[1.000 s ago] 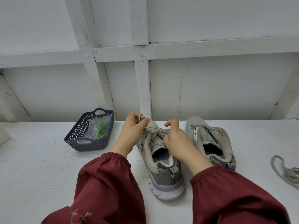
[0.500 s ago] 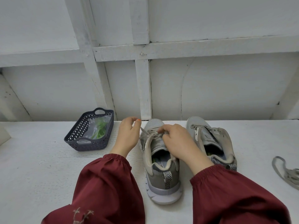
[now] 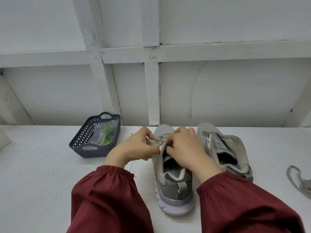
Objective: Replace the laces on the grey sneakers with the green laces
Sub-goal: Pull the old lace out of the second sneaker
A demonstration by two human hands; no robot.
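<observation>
Two grey sneakers stand heel-toward-me on the white table. The left sneaker carries a grey lace over its tongue. My left hand pinches that lace at the shoe's left eyelets. My right hand has its fingers curled on the lace over the tongue. The right sneaker has no lace in its eyelets. Green laces lie in a clear bag inside a dark basket at the left.
A loose grey lace lies at the right edge of the table. A white panelled wall rises straight behind the shoes. My dark red sleeves fill the foreground.
The left sneaker has come down flat on the table. Both hands have drawn closer together over its tongue, lower than before, still working the grey lace.
</observation>
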